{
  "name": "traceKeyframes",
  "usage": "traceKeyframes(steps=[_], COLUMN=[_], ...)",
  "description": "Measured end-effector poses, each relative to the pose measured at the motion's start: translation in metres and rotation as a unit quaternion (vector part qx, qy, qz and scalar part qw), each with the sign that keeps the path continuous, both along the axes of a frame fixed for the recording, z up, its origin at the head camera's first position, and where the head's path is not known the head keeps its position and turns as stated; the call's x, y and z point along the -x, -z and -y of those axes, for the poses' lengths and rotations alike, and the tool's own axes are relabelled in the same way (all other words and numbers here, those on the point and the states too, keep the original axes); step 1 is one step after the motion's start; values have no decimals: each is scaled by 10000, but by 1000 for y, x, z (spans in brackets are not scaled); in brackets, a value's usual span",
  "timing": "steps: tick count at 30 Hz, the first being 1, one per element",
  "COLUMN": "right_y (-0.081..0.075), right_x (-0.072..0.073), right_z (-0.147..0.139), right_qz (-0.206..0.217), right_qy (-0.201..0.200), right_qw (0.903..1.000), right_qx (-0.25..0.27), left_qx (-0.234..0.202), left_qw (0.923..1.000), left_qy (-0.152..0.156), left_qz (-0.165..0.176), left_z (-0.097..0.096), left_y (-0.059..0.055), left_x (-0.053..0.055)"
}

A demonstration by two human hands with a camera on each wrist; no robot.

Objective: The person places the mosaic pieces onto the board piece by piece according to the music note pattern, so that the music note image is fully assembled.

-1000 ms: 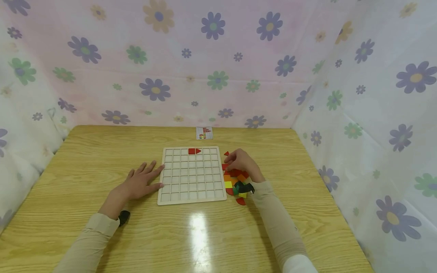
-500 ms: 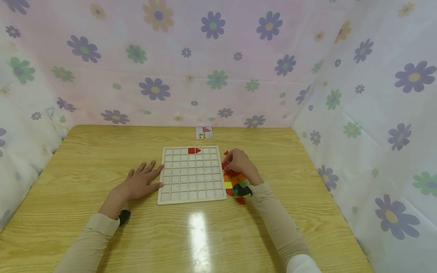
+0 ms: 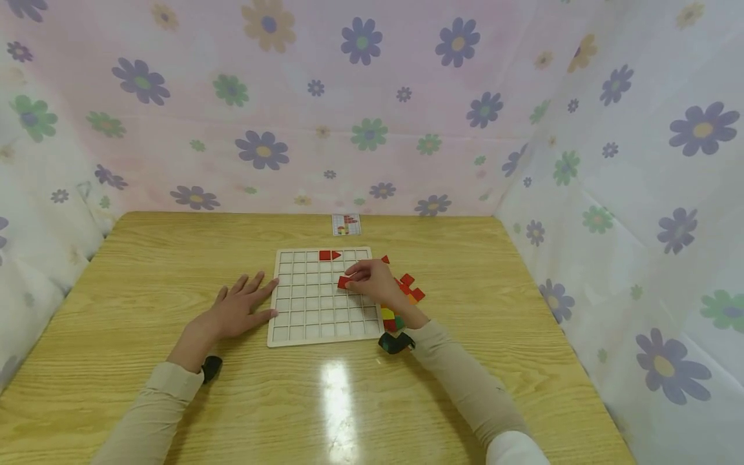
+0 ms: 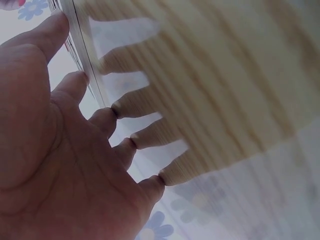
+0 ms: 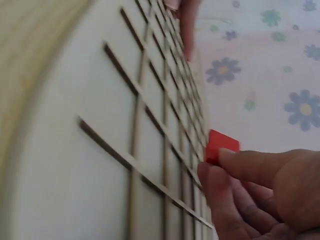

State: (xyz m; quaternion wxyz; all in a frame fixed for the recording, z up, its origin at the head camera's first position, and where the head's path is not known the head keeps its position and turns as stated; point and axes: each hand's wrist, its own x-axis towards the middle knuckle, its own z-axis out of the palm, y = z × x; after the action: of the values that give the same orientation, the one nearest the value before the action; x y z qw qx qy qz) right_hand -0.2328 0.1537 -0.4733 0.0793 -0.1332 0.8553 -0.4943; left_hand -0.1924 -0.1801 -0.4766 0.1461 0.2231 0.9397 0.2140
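Observation:
A wooden grid board (image 3: 314, 316) lies on the table, with a red square tile (image 3: 325, 256) and a red triangle tile (image 3: 336, 255) side by side in its top row. Over the board's right half, my right hand (image 3: 378, 284) pinches another red square tile (image 3: 343, 282) between thumb and fingers; the right wrist view shows this red tile (image 5: 220, 145) close to the grid. My left hand (image 3: 235, 313) lies with fingers spread, its thumb and index fingertip touching the board's left edge. In the left wrist view its fingertips (image 4: 152, 186) rest on the tabletop.
Loose red, yellow, orange and green tiles (image 3: 407, 287) are heaped right of the board, partly hidden by my right arm. A red triangle (image 3: 385, 259) lies above them. Behind the board is a small printed card (image 3: 346, 225). Flowered cloth (image 3: 372, 135) surrounds the table.
My right hand has left the tile heap and moved left over the board, carrying a red square tile. The left hand has stayed in place.

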Motion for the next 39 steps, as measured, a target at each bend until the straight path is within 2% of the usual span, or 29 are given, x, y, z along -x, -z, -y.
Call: traceKeyframes(steps=[6,12,19,26,33,39], right_y=[11,13,12,9,12,16], right_x=[5,12,25,35,42,47], right_z=[18,28,34,37,39,41], right_qz=[-366,-286,-666,-658,-699,-483], right_qy=[162,223,159,312,266,302], right_qw=[9989,9986,9976,9968,9969,9983], right_qx=[255,392,-31,-336,-249,-159], left_qx=[-25,-44,-44,-101,-5,-22], left_qw=[10000,10000,10000,9999,10000,9999], left_qy=[26,41,49,67,61,52], left_qz=[0,15,13,-28,31,115], left_z=[1,1,1,-1,-1,-1], left_y=[-2,-1,-2,-5,-4,-3], left_x=[1,0,-1,-1,0,0])
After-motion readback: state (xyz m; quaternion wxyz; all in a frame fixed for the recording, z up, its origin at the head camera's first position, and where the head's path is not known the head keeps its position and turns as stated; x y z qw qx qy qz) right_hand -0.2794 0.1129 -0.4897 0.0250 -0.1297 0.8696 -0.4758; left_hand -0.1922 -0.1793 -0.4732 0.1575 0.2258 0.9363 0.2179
